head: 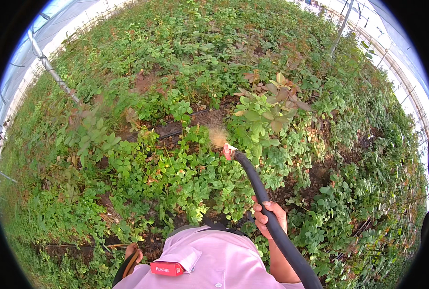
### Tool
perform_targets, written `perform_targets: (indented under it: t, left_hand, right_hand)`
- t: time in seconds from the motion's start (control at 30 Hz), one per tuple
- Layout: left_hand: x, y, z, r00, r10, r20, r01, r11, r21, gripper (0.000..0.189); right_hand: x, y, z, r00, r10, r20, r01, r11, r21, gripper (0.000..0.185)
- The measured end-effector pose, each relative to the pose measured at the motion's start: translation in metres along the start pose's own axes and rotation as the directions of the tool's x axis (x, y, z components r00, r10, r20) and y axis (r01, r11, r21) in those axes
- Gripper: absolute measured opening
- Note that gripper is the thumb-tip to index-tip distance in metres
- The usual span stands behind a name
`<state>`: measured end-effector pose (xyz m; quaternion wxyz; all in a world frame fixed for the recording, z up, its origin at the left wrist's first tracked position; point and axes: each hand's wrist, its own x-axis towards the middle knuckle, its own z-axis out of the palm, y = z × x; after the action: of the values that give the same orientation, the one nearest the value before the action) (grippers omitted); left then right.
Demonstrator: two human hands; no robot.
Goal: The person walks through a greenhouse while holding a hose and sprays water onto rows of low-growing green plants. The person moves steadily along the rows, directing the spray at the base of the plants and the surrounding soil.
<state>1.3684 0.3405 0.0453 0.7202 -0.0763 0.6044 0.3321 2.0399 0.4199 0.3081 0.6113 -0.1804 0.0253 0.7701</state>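
My right hand (270, 218) is closed around a thick black hose (254, 177) that runs from the lower right up toward the middle. At its far end a red and white nozzle (229, 151) gives off a yellowish-brown cloud of powder or fine spray (218, 135) over leafy, rose-like plants (185, 173). Low on the left, my left hand (134, 251) is small and partly hidden beside a brown and black strap or tube (129, 266); what its fingers do is unclear. A red box (166, 268) sticks out of the pink shirt's pocket.
Dense plants surround me, with taller reddish shoots (281, 94) ahead. Black irrigation pipe (171, 134) lies on bare soil between rows. A metal post (52, 70) slants at the upper left and another (342, 29) stands at the upper right. Pale plastic greenhouse walls curve along both sides.
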Motion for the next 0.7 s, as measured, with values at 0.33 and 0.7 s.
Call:
perform_targets:
  t: [0.33, 0.7]
  left_hand:
    - [-0.019, -0.026, 0.041, 0.954, 0.172, -0.247, -0.148, 0.982, 0.113, 0.036]
    - [-0.033, -0.021, 0.086, 0.933, 0.018, -0.360, 0.013, 0.997, 0.082, 0.032]
  right_hand:
    - [-0.058, -0.055, -0.036, 0.971, -0.239, 0.027, 0.238, 0.971, 0.036, 0.044]
    - [-0.084, -0.160, -0.055, 0.913, -0.407, 0.039, 0.407, 0.913, 0.012, 0.045]
